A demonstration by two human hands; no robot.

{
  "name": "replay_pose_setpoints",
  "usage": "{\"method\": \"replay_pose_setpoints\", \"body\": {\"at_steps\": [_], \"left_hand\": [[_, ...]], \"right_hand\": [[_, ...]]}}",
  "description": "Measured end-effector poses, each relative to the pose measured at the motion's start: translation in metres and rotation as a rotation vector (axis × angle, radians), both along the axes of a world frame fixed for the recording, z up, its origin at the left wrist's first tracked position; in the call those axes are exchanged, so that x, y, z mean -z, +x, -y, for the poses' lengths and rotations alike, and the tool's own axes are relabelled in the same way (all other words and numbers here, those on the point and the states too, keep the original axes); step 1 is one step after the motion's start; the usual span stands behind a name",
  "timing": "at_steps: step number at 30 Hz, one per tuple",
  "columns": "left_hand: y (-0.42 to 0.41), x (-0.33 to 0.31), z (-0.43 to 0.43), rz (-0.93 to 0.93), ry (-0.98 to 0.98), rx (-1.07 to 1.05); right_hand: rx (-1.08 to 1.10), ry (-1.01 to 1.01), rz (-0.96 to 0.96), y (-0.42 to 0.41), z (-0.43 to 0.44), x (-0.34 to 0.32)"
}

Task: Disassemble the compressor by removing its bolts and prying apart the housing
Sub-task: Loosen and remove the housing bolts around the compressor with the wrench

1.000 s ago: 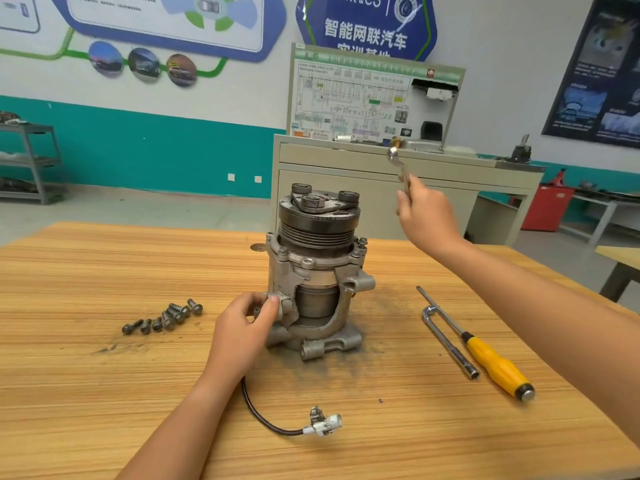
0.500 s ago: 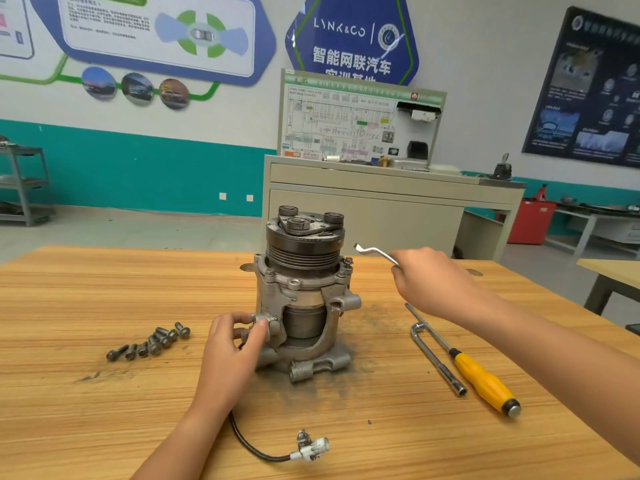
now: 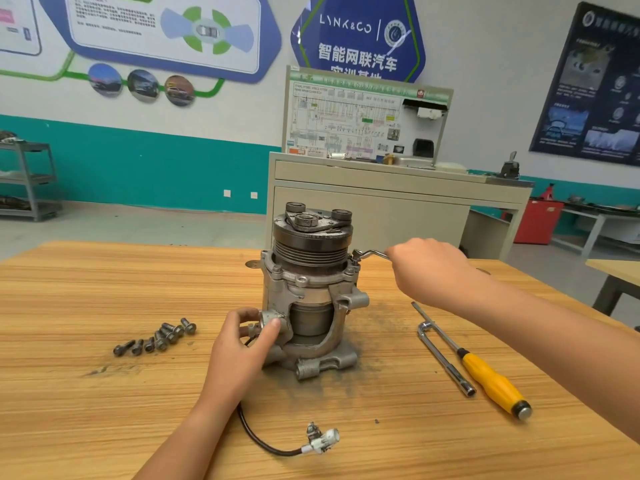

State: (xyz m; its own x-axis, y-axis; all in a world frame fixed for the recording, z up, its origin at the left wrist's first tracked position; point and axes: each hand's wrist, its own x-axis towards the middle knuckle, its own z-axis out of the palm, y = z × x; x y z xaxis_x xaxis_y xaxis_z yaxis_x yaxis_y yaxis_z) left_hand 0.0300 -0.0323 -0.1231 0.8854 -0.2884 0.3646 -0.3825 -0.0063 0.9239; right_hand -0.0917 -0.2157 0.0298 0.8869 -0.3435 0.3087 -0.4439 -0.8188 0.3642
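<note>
The grey compressor [image 3: 311, 292] stands upright on the wooden table [image 3: 104, 393], its dark pulley and clutch on top. My left hand [image 3: 242, 344] grips a mounting lug low on the housing's left side. In my right hand [image 3: 429, 271] is a small offset wrench [image 3: 369, 254], whose ring end sits on a bolt at the right of the upper flange. Several removed bolts [image 3: 157, 336] lie in a row to the left of the compressor.
An L-shaped socket wrench [image 3: 445, 358] and a yellow-handled screwdriver [image 3: 491, 382] lie to the right of the compressor. A black cable with a white connector [image 3: 322, 441] trails toward the front edge. Grey grime surrounds the compressor's base. A cabinet stands behind the table.
My right hand has come down from above the compressor with the wrench and set its end on the flange bolt at the right. My left hand has kept its hold on the lug.
</note>
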Motion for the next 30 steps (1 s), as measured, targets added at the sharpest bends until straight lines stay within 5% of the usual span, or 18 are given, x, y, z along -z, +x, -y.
{"method": "replay_pose_setpoints", "body": {"at_steps": [13,30], "left_hand": [[0.001,0.000,-0.002,0.063,0.071,-0.015],[0.001,0.005,-0.001,0.144,0.101,-0.025]], "right_hand": [[0.001,-0.224,-0.176,-0.001,-0.018,-0.003],[-0.082,-0.243,-0.183,-0.005,0.006,-0.002]]}}
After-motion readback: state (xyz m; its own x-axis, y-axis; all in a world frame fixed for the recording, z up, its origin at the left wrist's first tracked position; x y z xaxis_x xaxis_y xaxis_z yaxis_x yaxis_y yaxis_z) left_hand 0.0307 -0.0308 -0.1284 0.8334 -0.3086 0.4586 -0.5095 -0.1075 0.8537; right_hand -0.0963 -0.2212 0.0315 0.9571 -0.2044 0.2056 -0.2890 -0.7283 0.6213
